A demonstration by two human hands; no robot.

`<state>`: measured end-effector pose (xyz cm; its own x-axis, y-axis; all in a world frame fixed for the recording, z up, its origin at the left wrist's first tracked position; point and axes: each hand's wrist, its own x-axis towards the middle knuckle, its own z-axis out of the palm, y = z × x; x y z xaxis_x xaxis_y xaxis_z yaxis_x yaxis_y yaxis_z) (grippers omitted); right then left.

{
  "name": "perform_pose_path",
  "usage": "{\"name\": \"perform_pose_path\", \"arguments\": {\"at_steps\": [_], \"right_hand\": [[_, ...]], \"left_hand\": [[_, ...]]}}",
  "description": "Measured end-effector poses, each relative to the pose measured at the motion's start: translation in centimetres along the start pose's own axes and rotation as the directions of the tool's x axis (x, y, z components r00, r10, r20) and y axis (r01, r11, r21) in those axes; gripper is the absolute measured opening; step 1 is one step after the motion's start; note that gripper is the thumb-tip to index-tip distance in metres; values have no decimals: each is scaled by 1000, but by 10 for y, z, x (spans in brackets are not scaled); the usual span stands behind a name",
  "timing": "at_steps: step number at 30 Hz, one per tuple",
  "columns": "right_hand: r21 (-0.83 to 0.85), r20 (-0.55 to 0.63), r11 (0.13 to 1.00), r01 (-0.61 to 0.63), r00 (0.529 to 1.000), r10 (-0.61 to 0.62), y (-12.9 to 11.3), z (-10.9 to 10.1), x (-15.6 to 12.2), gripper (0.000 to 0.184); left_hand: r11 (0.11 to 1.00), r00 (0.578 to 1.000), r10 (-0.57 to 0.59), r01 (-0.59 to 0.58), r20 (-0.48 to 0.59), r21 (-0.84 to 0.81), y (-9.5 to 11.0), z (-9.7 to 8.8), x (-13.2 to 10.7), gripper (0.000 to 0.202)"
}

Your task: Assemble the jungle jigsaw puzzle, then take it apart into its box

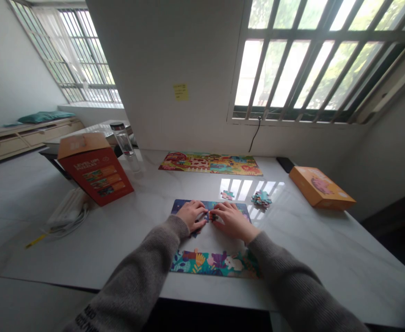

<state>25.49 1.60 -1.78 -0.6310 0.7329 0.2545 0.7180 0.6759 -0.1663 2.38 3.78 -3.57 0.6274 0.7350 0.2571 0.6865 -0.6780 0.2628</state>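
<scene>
Looks like a home, living-room type: white curtain on barred window at 10 o'clock, low drawer bench with teal cushion at 9, puzzle box also at 9 but nearer centre, second barred window at 2, marble-look table through 6

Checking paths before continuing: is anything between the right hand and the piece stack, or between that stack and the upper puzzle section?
Nothing visible stands in either path: only the flat upper puzzle section and tabletop lie between the right hand and the piece stack. A loose piece sits left of the stack, off both lines.
</scene>
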Motion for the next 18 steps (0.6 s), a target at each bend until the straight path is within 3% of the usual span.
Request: {"name": "perform_pose_path", "arguments": {"at_steps": [6, 9, 13, 18], "right_hand": [[-14, 7, 1000, -1, 1000, 1, -2, 3, 0, 30], [-2, -33, 1000, -19, 999, 18, 9, 2, 0, 31], [-31, -140, 975, -222, 966, 216, 43, -5, 1, 28], [-110, -132, 908, -403, 912, 389, 80, -11, 9, 30]], "left_hand": [[1000, 1000, -1, 1, -8, 2, 1, 1, -1, 29], [1000, 1000, -7, 7, -12, -6, 0, 1, -1, 28], [999, 1000, 0, -1, -18, -33, -3, 3, -1, 28], [997, 1000, -6, 4, -28, -83, -8, 5, -1, 25]]}}
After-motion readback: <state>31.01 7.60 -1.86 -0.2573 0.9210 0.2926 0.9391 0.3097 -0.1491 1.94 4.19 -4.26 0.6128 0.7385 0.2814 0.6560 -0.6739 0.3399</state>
